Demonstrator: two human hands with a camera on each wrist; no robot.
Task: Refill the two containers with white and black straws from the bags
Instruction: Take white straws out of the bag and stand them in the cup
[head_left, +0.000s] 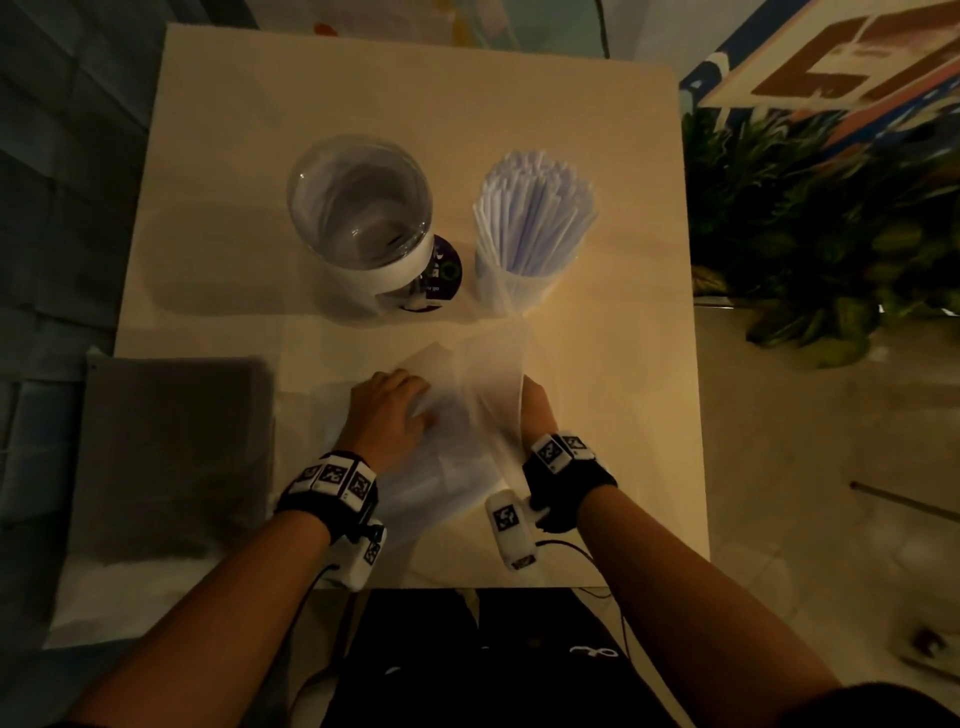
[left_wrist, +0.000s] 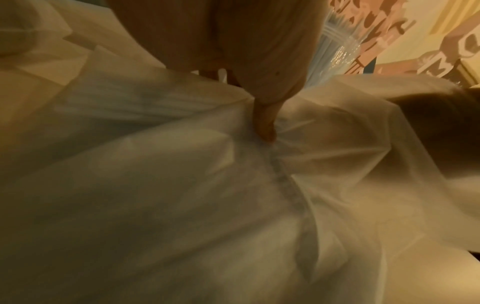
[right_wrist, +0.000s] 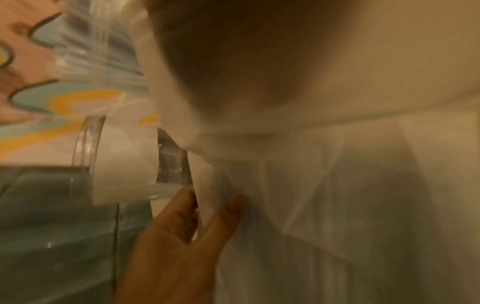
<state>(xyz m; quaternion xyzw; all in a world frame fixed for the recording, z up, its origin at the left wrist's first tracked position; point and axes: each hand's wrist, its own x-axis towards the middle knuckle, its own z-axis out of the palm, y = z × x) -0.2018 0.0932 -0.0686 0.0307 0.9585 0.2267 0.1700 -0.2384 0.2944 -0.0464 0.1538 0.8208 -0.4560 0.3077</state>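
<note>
Setting: dim, warm light; pale square table (head_left: 218, 171), tiled floor to its left, green plant (head_left: 810, 228) off its right edge.
Near edge: person's forearms reach in over it, black wrist straps w/ marker blocks on both.
Clear bag (head_left: 467, 415): translucent plastic, crumpled, lies btwn near edge and table middle; a loose flap stands up btwn the two hands. Contents can't be told.
Left hand (head_left: 389, 410): palm down on bag's left part; left wrist view shows thumb (left_wrist: 265, 123) pinching a fold of the film at a seam.
Right hand (head_left: 535, 405): at bag's right side, mostly hidden behind the raised film; right wrist view shows it veiled by plastic that bunches tight round it, so gripping the bag.
Dark bag (head_left: 171, 452): flat, grey-black, at table's near-left corner, partly overhanging the left edge, well apart from the hands.
Left container (head_left: 358, 208): clear jar w/ white band, past table middle, upright, looks empty.
Right container (head_left: 519, 275): clear, just beside the jar, upright, packed w/ white straws (head_left: 535, 202) fanning out of the top.
Purple disc (head_left: 441, 275): flat on table, partly under jar's near-right side.
</note>
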